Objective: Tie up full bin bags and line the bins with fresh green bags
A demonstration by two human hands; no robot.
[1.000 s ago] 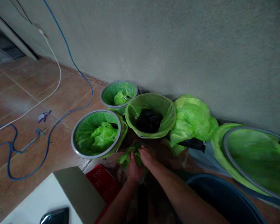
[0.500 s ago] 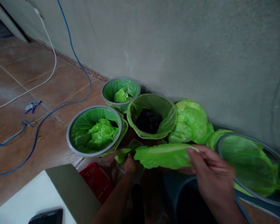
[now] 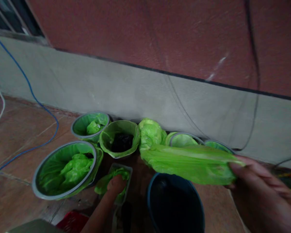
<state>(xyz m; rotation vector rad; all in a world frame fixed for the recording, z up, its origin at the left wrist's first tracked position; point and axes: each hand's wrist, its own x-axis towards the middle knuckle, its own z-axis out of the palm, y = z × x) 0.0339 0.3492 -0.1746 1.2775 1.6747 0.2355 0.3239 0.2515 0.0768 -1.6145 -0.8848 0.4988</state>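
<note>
My right hand [image 3: 252, 181] pinches one end of a long green plastic bag [image 3: 189, 161], which stretches out to the left above a dark blue bucket [image 3: 176, 202]. Lower down, my left hand [image 3: 116, 185] is closed on green plastic over a clear tray [image 3: 129, 181]. The far end of the long bag overlaps a puffed green bag [image 3: 151, 131] by the wall.
Bins lined with green bags stand at left: a large one [image 3: 63, 168], a smaller one [image 3: 91, 126] and one holding black plastic [image 3: 120, 139]. More lined bins [image 3: 186, 139] stand along the wall. A blue cable [image 3: 31, 90] crosses the floor.
The view has turned right and up. My right hand has pulled the long bag right, away from my left hand, and the blue bucket shows more fully.
</note>
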